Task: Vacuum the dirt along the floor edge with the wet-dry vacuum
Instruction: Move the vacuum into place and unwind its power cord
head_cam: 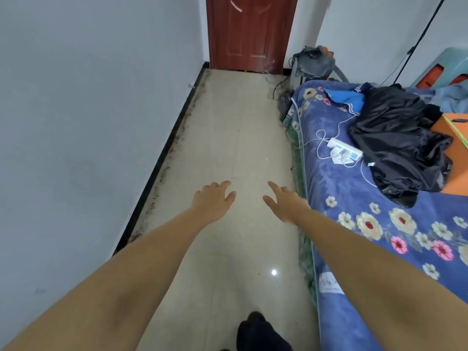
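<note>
Dirt (pixel 174 145) lines the floor edge by the black baseboard (pixel 162 158); both hands, left hand (pixel 212 201) and right hand (pixel 286 203), hang open and empty, so fetching the unseen vacuum likely comes first.

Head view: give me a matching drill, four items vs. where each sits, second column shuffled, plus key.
Column 1
1. dirt
2. power strip
3. black jacket
4. door

Column 2
A. far end of the floor
B. on the floral bedspread, cables plugged in
C. heaped on the bed beside the orange board
D. along the black baseboard at the left wall

Pairs: 1-D, 2-B, 3-C, 4-A
</note>
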A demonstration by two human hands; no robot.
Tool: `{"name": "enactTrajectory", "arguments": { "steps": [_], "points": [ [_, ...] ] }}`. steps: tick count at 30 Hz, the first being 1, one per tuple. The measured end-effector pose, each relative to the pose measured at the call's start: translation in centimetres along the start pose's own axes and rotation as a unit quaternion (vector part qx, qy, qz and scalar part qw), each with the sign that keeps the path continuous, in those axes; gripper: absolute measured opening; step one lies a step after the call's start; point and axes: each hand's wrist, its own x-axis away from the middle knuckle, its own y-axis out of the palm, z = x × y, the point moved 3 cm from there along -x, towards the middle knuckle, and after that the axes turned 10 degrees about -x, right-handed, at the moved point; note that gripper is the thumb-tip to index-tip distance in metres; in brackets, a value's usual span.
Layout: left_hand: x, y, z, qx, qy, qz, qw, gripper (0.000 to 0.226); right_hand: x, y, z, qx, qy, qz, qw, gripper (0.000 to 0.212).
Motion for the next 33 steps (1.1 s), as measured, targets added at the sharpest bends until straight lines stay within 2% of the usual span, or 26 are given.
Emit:
{"name": "enactTrajectory", "arguments": {
  "steps": [6,11,17,23,27,33],
  "points": [
    [-8.9,-3.0,-0.1,0.000,0.014,0.016,1.000,0.050,-7.9,-4.4,0.3,0.023,-0.009,0.004,1.000,0.057],
    [-19.4,-6.6,1.3,-0.004,0.019,0.028,0.999,0.050,-17.1,-10.4,1.7,0.012,-0.021,0.028,0.999,0.057],
    [-30.8,-11.6,2.2,-0.004,0.017,0.042,0.999,0.050,-28.8,-17.7,2.9,0.021,-0.032,0.019,0.999,0.058],
    [-41.9,-14.9,-0.1,0.004,0.010,0.047,0.999,0.050,-41.7,-21.6,0.2,0.010,-0.060,0.006,0.998,0.059],
    [-51.8,-17.5,-3.0,0.010,0.018,0.063,0.998,0.049,-51.6,-24.4,-2.4,0.004,-0.079,0.036,0.996,0.059],
    [-66.1,-24.0,-5.7,-0.017,0.067,0.066,0.995,0.051,-64.4,-30.3,-4.7,-0.001,-0.051,0.061,0.997,0.058]
  ]
}}
